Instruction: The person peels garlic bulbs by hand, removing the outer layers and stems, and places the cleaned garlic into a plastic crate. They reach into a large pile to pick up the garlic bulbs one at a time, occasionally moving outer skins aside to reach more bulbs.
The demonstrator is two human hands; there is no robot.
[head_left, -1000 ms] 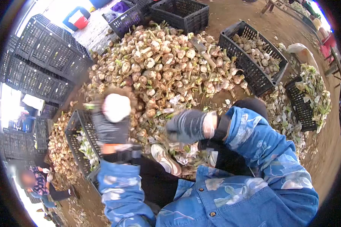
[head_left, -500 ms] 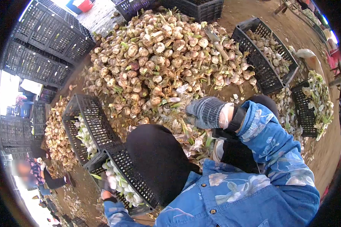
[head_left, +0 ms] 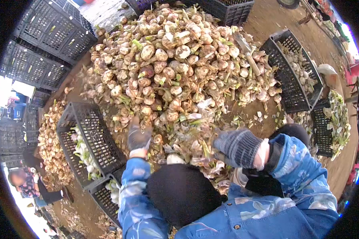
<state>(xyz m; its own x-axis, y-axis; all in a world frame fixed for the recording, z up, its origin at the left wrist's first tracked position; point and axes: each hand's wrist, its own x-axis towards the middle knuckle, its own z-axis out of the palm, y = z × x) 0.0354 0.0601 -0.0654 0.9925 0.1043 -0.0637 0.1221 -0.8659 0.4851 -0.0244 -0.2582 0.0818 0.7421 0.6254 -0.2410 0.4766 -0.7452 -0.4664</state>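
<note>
A large heap of garlic bulbs (head_left: 159, 67), dirty and with cut stems, fills the ground before me. My left hand (head_left: 139, 137), in a dark glove and blurred, is at the heap's near edge; its fingers stretch toward the bulbs and I see nothing held. My right hand (head_left: 237, 147), in a grey striped knit glove, is curled over loose garlic skins (head_left: 203, 149); what its fingers hold, if anything, is hidden. A pale bulb (head_left: 174, 159) lies by my knee. To the left, a black crate (head_left: 103, 133) contains cleaner white garlic (head_left: 83, 153).
A wooden-handled tool (head_left: 251, 61) lies on the heap's right side. Beyond it are a crate of garlic (head_left: 273, 71) and a crate with leafy trimmings (head_left: 322, 131). Black crates (head_left: 44, 32) are stacked at upper left. Another person (head_left: 30, 183) sits at far left beside more garlic (head_left: 52, 139).
My left hand has left the nearer black crate of white garlic and moved forward to the heap. My right hand has shifted slightly right and down in view, which has also moved.
</note>
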